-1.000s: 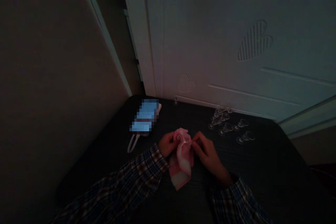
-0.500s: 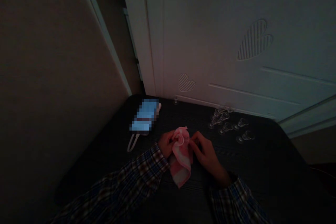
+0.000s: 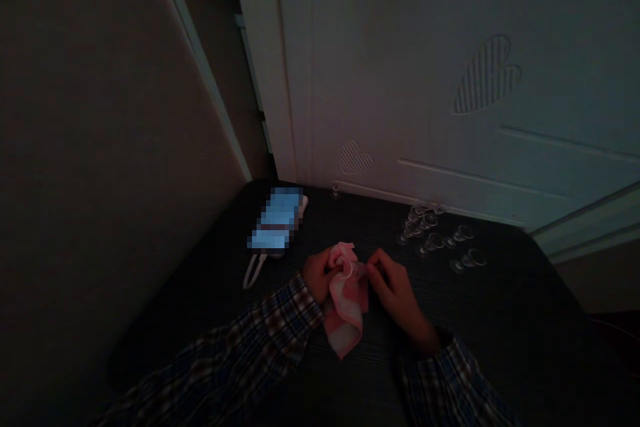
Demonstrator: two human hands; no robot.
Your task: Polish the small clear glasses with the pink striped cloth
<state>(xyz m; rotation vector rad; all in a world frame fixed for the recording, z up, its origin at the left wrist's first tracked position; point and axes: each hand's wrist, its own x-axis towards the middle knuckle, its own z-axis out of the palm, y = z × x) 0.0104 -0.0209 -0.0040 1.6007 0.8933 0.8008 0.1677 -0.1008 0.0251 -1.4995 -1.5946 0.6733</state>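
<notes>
Over the dark table, a pink and white cloth (image 3: 346,310) hangs bunched from my left hand (image 3: 316,275), whose fingers are closed on its upper part. At the cloth's right side, my right hand (image 3: 394,287) has thumb and fingers pinched together. A small, pale, see-through shape shows between these fingertips and the cloth, too dim to name. Several small clear stemmed glasses stand or lie beyond my right hand, the closest being a glass (image 3: 470,260) at the right of the group.
A phone (image 3: 277,220) with a lit, blurred screen lies at the back left, a white cable loop (image 3: 251,271) beside it. One more small glass (image 3: 335,191) is at the table's back edge. A white panel (image 3: 400,80) with heart patterns rises behind the dark table (image 3: 500,320).
My right fingertips have shifted slightly right, away from the cloth, and more of the pale shape shows between. The cloth's upper folds have moved a little; my left hand stays closed on it.
</notes>
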